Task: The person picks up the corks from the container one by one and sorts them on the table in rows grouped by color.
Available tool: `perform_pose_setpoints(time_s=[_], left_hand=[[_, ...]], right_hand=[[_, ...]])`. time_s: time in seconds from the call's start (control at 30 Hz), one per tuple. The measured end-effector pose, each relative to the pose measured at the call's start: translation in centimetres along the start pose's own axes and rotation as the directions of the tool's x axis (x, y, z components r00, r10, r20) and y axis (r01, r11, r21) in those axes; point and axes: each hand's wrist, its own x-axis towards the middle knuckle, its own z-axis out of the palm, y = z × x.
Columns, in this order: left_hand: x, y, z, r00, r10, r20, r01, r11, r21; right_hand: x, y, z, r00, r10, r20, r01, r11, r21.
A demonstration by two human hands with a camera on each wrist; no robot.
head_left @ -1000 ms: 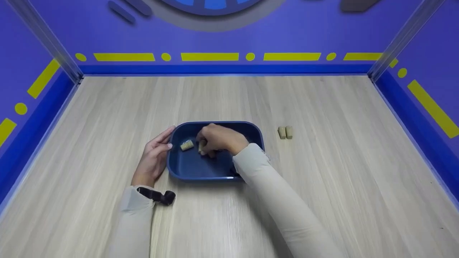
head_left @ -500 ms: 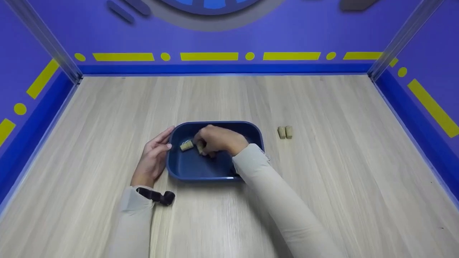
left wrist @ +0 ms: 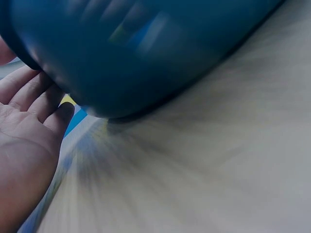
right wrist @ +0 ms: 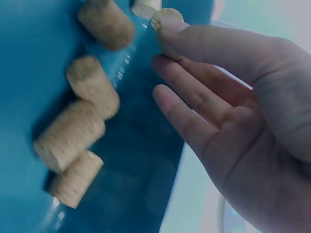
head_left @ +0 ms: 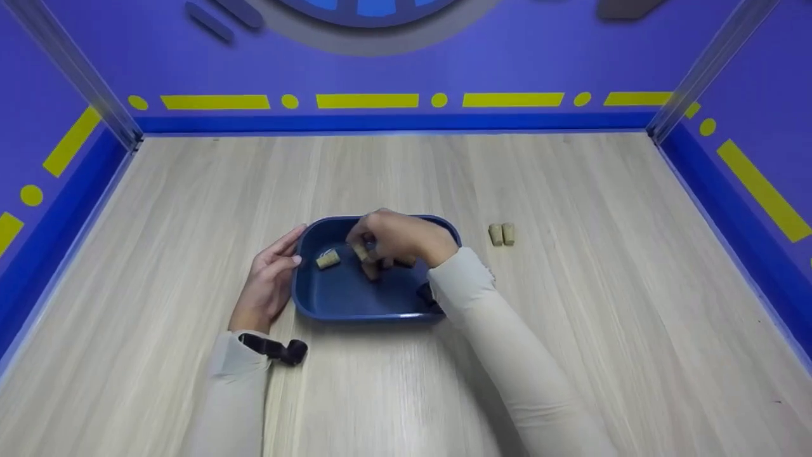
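A dark blue rectangular tub stands on the table with several corks lying in it, among them one cork near its left wall. My left hand holds the tub's left side, thumb at the rim and fingers along the outer wall. Inside the tub, my right hand pinches a cork between thumb and fingertips. Below that hand, more corks, such as this loose cork, lie close together in the right wrist view. From above, the right hand hides part of them.
Two corks lie side by side on the wooden table, to the right of the tub. Blue-purple walls with yellow marks enclose the back and sides. A black camera sits on the left wrist.
My right hand has shifted slightly to the right and back, still pinching a cork, uncovering more corks in the tub. The left hand keeps its place at the tub's side.
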Motion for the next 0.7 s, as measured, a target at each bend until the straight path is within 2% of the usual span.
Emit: perform_pose_setpoints(time_s=[0.2,0.4,0.7], left_hand=[[0.0,0.0,0.0,1.000,0.003,0.004,-0.003,1.000,0.004],[0.0,0.0,0.0,1.000,0.007,0.013,-0.007,1.000,-0.006],[0.0,0.1,-0.1,1.000,-0.005,0.003,0.005,1.000,-0.016]], right_hand=[[-1.4,0.7,-1.6,0.995,-0.038,-0.090,0.029,0.994,-0.101],[-3.0,1.8,-2.8,0.988,-0.067,-0.140,0.054,0.994,-0.096],[-5.1,3.6,-4.0,0.985,-0.058,-0.165,0.049,0.997,-0.059]])
